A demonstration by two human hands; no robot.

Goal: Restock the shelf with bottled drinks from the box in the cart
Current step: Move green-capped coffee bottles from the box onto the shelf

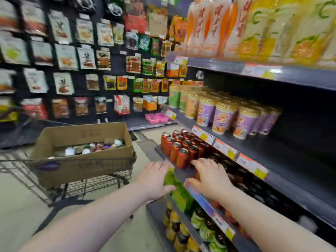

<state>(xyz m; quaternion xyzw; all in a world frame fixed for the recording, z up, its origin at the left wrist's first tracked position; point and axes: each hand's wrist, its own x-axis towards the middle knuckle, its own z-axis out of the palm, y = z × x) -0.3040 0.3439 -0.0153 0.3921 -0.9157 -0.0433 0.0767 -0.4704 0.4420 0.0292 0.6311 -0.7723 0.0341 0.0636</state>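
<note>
Left hand [155, 179]: fingers straight and slightly spread, holding nothing; at the front edge of the shelf [200, 199], just left of the cans [179, 148]
Right hand [211, 179]: palm down, fingers spread, empty; over the shelf front just right of the cans; contact with the dark bottles [240, 180] behind it cannot be told, blurred
Drinks to stock: bottles [87, 149] stand caps-up in the box [80, 168], which sits in the cart [112, 176], left of the hands and apart from the shelf
Step (judged): both hands are empty at the shelf, so this is between loads, squaring up the row or checking the gap; most stock looks unplaced
Next move (judged): the left hand is nearer the box; reach over its near wall, grip a bottle, lift it clear of wall and cart rim, swing it right to the shelf
Edges: price rail juts out under the right wrist; the shelf with the cups [223, 119] overhangs close above, so bottles need to go in low and level
Open room: floor [143, 142] between cart and shelf gives a short clear path; dark depth shows behind the cups to the right; room on the can shelf itself is hard to read
</note>
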